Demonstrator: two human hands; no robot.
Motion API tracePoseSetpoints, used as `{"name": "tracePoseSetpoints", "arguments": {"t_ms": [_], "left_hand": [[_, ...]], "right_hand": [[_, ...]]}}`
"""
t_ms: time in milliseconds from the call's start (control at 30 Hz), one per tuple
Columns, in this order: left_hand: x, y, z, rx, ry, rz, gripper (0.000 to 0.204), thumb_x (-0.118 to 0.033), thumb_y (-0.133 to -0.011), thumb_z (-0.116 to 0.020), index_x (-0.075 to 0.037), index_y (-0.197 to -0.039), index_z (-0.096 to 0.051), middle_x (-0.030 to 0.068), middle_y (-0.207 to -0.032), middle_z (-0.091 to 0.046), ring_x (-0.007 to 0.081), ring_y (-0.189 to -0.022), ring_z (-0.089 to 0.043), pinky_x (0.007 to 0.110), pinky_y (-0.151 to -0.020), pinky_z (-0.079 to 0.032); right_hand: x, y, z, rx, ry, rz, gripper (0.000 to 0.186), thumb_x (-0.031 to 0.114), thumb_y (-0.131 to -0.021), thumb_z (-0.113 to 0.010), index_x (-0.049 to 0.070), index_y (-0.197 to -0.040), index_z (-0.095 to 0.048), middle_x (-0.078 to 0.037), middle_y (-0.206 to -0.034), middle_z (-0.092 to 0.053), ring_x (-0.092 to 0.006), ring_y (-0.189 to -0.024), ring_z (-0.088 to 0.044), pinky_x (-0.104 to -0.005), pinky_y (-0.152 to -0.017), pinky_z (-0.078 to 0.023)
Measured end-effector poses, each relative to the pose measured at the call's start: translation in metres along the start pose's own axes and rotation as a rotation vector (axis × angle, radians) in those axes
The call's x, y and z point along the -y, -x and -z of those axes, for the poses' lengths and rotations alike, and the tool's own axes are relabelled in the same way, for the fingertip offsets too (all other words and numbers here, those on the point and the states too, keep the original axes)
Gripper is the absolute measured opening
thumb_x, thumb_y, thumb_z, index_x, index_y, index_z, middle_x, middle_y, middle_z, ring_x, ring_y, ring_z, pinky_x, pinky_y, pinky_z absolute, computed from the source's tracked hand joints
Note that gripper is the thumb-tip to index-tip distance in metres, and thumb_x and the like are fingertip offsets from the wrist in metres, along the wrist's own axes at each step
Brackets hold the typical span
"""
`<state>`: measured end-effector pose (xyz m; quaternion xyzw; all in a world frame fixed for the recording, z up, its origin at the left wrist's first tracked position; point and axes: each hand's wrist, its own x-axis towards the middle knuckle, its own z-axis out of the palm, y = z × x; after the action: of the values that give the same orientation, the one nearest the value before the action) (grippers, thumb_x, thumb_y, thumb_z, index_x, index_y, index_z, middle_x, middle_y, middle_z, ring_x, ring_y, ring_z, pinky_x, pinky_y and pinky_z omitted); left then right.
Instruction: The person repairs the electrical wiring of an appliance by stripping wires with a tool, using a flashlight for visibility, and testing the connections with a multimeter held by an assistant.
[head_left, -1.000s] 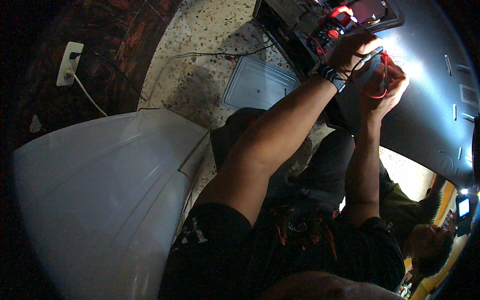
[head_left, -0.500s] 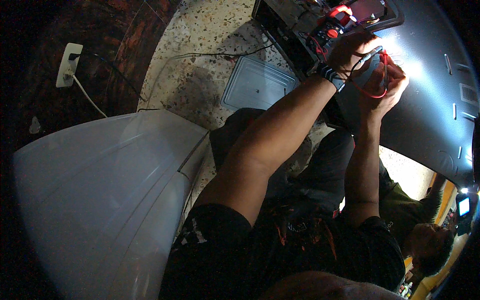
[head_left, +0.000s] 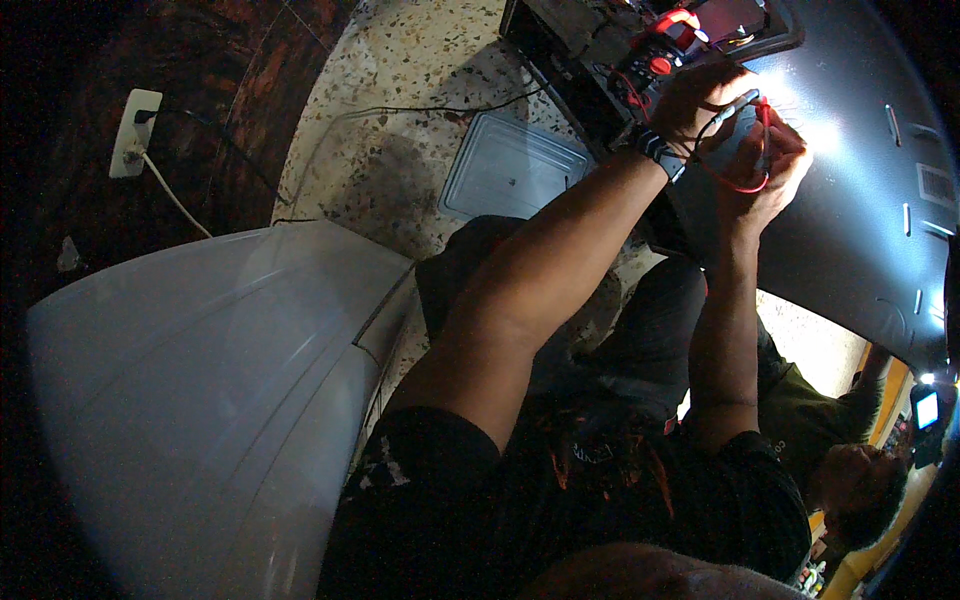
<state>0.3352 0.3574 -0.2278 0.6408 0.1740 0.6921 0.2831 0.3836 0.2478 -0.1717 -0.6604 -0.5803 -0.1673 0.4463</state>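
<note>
Both of my hands are close together at the upper right, in front of a dark appliance panel lit by a bright spot. My left hand, with a dark striped band on its wrist, is closed on a dark test probe. My right hand grips a red test probe, its red lead looping below the fingers. The two probe tips meet or nearly meet; I cannot tell whether they touch. Just beyond my left hand sits a red and black clamp meter.
A grey rectangular lid or tray lies on the speckled floor. A large pale plastic cover stands at left, below a wall socket with two cords. Another person is at lower right, near a lit screen.
My hands have shifted very slightly, and the two probe tips remain close together. The whole view has moved a little. Both probes stay in my grip.
</note>
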Motion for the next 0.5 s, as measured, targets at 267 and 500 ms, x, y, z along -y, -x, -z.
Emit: {"name": "tracePoseSetpoints", "arguments": {"t_ms": [267, 500], "left_hand": [[0.005, 0.002, -0.004, 0.019, 0.077, 0.065, 0.023, -0.009, -0.088, -0.066, -0.012, -0.11, -0.073, 0.0139, -0.098, -0.073, 0.0334, -0.093, -0.071, 0.041, -0.08, -0.058], [0.008, 0.002, -0.005, 0.006, 0.226, 0.174, 0.021, -0.005, -0.087, -0.069, -0.009, -0.108, -0.073, 0.0156, -0.101, -0.074, 0.0336, -0.095, -0.072, 0.038, -0.082, -0.058]], "right_hand": [[-0.006, -0.001, 0.0, -0.044, 0.035, 0.048, 0.038, 0.038, -0.098, -0.068, 0.002, -0.108, -0.059, -0.02, -0.109, -0.066, -0.0298, -0.097, -0.067, -0.0425, -0.086, -0.053], [-0.001, 0.002, -0.002, -0.058, -0.037, 0.011, 0.032, 0.03, -0.097, -0.071, 0.003, -0.102, -0.055, -0.02, -0.107, -0.065, -0.0283, -0.098, -0.066, -0.0427, -0.087, -0.053]]}}
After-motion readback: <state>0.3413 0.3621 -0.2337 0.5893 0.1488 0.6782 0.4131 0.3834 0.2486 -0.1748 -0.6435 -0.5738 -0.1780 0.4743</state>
